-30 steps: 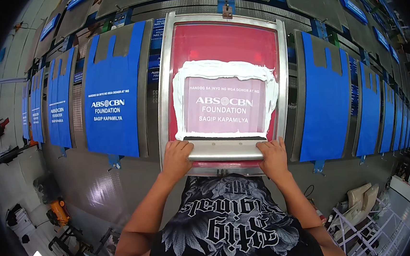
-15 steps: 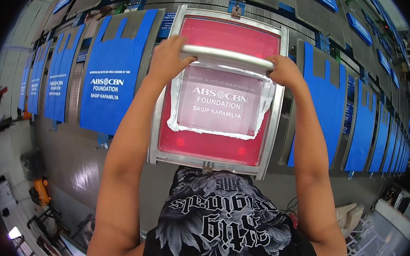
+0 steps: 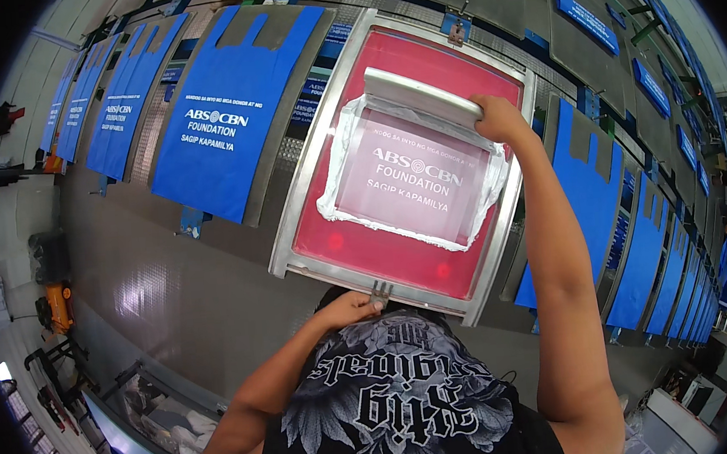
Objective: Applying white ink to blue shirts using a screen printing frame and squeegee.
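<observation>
Left hand [image 3: 348,307] dropped to grip the screen frame [image 3: 296,232]; right hand [image 3: 498,119] clasps the squeegee [image 3: 426,96]

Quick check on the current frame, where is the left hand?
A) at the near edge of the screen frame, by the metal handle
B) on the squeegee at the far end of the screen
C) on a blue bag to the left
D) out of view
A: the left hand rests at the near edge of the screen frame by the small metal handle, while only the right hand grips the squeegee at the far end.
</observation>
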Available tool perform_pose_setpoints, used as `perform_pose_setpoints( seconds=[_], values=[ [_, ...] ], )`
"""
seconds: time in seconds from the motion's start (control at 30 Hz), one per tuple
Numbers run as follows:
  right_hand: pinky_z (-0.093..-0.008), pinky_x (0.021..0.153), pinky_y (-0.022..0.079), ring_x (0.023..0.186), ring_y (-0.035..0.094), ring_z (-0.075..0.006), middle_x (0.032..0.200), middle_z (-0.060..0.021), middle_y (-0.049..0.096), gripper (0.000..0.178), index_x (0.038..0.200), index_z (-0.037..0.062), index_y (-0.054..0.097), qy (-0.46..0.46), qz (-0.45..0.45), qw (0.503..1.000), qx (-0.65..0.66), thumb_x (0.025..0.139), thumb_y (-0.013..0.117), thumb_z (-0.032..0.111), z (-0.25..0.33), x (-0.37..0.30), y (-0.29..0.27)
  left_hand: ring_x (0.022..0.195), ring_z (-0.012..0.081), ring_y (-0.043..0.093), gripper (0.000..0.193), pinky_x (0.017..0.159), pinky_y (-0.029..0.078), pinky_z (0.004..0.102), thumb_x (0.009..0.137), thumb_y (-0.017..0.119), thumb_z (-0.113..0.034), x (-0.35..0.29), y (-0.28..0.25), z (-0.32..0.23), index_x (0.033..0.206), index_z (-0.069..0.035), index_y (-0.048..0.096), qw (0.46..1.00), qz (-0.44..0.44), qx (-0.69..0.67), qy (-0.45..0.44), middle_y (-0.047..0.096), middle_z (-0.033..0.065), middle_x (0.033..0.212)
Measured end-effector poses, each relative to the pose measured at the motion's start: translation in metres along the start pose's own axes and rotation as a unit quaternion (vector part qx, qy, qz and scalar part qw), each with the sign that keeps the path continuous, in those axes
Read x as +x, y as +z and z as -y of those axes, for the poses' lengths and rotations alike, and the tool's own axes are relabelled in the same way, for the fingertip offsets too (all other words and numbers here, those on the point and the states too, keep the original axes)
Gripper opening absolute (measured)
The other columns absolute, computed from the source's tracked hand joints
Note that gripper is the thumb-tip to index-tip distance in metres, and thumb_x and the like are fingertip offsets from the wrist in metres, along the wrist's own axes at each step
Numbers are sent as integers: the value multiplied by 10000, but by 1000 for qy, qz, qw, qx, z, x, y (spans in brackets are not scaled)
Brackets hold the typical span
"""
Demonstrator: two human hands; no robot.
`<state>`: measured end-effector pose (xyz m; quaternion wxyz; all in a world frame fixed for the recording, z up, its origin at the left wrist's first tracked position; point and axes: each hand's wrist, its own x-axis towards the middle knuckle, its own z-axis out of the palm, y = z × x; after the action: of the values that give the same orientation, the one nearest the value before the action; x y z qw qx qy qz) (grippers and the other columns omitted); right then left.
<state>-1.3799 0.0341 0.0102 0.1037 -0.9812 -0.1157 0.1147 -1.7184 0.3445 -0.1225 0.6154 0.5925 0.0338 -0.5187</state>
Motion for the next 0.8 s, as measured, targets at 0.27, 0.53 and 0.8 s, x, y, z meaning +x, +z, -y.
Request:
perform_pose_setpoints(
  seconds=[0.27, 0.53, 0.8],
  values=[
    [-409, 848, 494, 938, 634, -346, 988, -187, 666, 502, 1114, 132, 656, 21, 6, 1000, -1, 619, 594, 72, 9, -47, 5, 589, 50, 467, 400, 546, 394, 202, 959, 514, -404, 2, 19, -67, 791, -61, 632, 996, 44, 48, 59, 529, -38, 652],
    [-402, 758, 432, 860, 569, -301, 885, -92, 623, 414, 1004, 54, 616, -38, -110, 992, 44, 600, 569, -20, 94, -230, 78, 548, 59, 456, 407, 520, 390, 208, 959, 506, -414, 20, 23, -63, 790, -63, 626, 999, 14, 44, 3, 516, -37, 624],
    [-531, 921, 333, 979, 597, -288, 941, -96, 672, 316, 1004, 100, 638, 18, -60, 998, 22, 690, 600, 108, 91, -224, 38, 544, 142, 558, 488, 541, 437, 309, 924, 516, -461, -8, -4, -28, 752, -32, 670, 961, -105, 247, -63, 597, 66, 584]
  ],
)
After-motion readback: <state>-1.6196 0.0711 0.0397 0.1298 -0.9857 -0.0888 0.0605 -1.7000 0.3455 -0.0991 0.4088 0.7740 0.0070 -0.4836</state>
